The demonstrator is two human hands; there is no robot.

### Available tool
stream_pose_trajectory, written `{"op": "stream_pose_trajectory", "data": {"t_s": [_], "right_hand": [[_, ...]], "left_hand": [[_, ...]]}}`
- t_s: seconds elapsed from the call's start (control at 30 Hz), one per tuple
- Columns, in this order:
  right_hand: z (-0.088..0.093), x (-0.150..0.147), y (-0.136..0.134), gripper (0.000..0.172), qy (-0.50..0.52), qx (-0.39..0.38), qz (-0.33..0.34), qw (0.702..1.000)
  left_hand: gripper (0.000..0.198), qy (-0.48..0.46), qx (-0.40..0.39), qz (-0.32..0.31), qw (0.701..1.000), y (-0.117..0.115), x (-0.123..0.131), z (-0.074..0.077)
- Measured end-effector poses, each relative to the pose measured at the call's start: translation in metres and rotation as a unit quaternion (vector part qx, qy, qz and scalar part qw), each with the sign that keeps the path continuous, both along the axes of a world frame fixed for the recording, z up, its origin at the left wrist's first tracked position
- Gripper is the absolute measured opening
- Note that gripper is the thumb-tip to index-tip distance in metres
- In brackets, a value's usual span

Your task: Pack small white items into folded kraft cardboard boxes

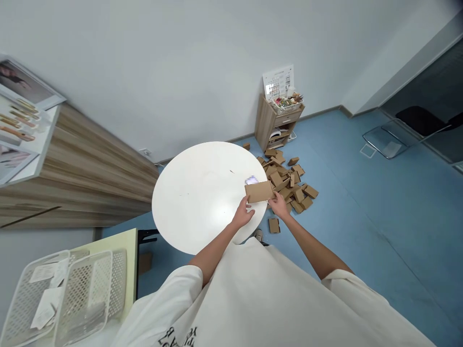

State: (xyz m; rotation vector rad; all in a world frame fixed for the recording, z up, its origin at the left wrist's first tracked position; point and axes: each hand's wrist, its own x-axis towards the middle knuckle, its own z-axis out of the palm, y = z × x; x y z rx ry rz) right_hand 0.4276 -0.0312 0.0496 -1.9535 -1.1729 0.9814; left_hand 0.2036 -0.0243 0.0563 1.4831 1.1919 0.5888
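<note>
I hold a flat brown cardboard piece [259, 191] over the right edge of a round white table [202, 193]. My left hand [243, 214] grips its lower left side with fingers curled. My right hand [279, 204] pinches its lower right corner. A small white and purple item [251, 180] lies on the table just behind the cardboard. A pile of folded brown cardboard boxes [287, 180] covers the blue floor to the right of the table, and one box [274, 225] lies apart, below my right hand.
A small wooden cabinet [277, 123] with a basket and a printed sheet stands against the back wall. A long wooden counter [72, 178] runs on the left. White mesh trays [61, 294] sit on a yellow desk at the lower left. A chair [408, 127] is at the far right.
</note>
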Motion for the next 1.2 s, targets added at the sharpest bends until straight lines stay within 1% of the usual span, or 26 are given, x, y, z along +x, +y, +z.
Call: {"op": "stream_pose_trajectory", "data": {"t_s": [0.13, 0.23, 0.33, 0.4, 0.43, 0.53, 0.6, 0.73, 0.83, 0.93, 1.03, 1.2], "right_hand": [[0.002, 0.065, 0.003, 0.068, -0.024, 0.003, -0.051, 0.998], [0.007, 0.102, 0.01, 0.074, -0.024, -0.007, -0.086, 0.996], [0.013, 0.128, 0.021, 0.086, 0.012, 0.023, -0.086, 0.996], [0.015, 0.139, 0.027, 0.091, 0.04, 0.055, -0.068, 0.995], [0.015, 0.143, 0.029, 0.091, 0.05, 0.064, -0.06, 0.995], [0.007, 0.147, 0.032, 0.083, 0.067, 0.046, -0.045, 0.996], [-0.001, 0.147, 0.031, 0.075, 0.074, 0.022, -0.037, 0.996], [-0.013, 0.141, 0.029, 0.063, 0.082, -0.008, -0.014, 0.997], [-0.014, 0.134, 0.031, 0.057, 0.069, -0.021, 0.007, 0.997], [-0.012, 0.125, 0.034, 0.055, 0.057, -0.025, 0.019, 0.998], [-0.01, 0.115, 0.037, 0.054, 0.066, -0.026, 0.025, 0.997], [-0.012, 0.09, 0.042, 0.051, 0.082, -0.012, 0.051, 0.995]], "left_hand": [[0.083, -0.029, 0.013, -0.015, 0.999, 0.013, 0.078, -0.001], [0.081, -0.029, 0.028, -0.026, 0.999, 0.032, 0.125, -0.001], [0.081, -0.02, 0.068, -0.037, 0.997, 0.058, 0.158, 0.002], [0.081, -0.01, 0.102, -0.035, 0.994, 0.074, 0.171, 0.005], [0.081, -0.002, 0.11, -0.032, 0.993, 0.079, 0.174, 0.005], [0.077, 0.022, 0.113, -0.033, 0.993, 0.085, 0.173, 0.004], [0.075, 0.033, 0.101, -0.034, 0.994, 0.081, 0.167, 0.0], [0.074, 0.046, 0.074, -0.013, 0.996, 0.072, 0.155, -0.008], [0.073, 0.044, 0.071, -0.002, 0.996, 0.07, 0.147, -0.01], [0.071, 0.041, 0.079, 0.008, 0.996, 0.07, 0.139, -0.007], [0.069, 0.033, 0.079, 0.027, 0.996, 0.068, 0.128, -0.007], [0.068, 0.041, 0.083, 0.053, 0.994, 0.06, 0.103, -0.015]]}}
